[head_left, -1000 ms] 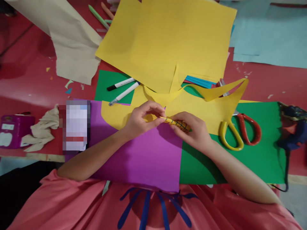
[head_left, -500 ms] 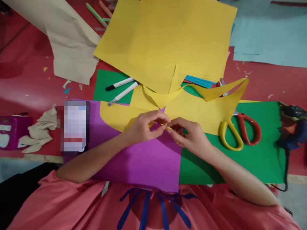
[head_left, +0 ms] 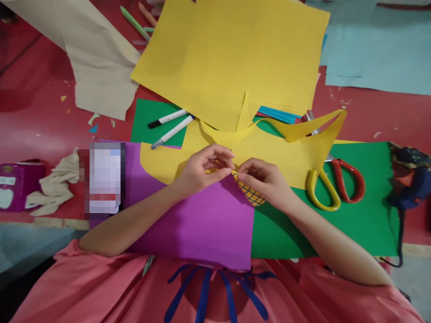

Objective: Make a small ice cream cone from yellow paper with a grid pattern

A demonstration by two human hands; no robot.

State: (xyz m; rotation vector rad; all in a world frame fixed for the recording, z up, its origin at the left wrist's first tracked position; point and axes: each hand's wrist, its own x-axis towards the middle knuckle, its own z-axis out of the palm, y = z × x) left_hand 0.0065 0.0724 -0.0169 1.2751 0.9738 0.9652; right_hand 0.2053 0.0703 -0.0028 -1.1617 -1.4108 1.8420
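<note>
A small yellow paper piece with a dark grid drawn on it (head_left: 252, 195) is held above the purple sheet (head_left: 202, 224). My right hand (head_left: 264, 179) pinches it between thumb and fingers, covering part of it. At its pointed upper tip, my left hand (head_left: 205, 168) has thumb and fingertips closed in a loose pinch, the upper fingers slightly raised. Beneath and beyond my hands lies a cut yellow sheet (head_left: 283, 157) with a curled strip (head_left: 313, 128). Scissors with one yellow and one red handle loop (head_left: 350, 181) lie to the right of my right hand.
Large yellow sheets (head_left: 235, 58) lie ahead, with two white markers (head_left: 172, 133) at their left. A green sheet (head_left: 336, 233) spreads rightward. A blurred-out phone-like object (head_left: 105, 177), crumpled beige cloth (head_left: 60, 179), a dark blue corded tool (head_left: 412, 188) and light blue sheets (head_left: 380, 49) surround them.
The gridded paper piece has turned so its patterned face shows more. My left upper fingers have lifted a little from the tip. My right hand has shifted slightly left.
</note>
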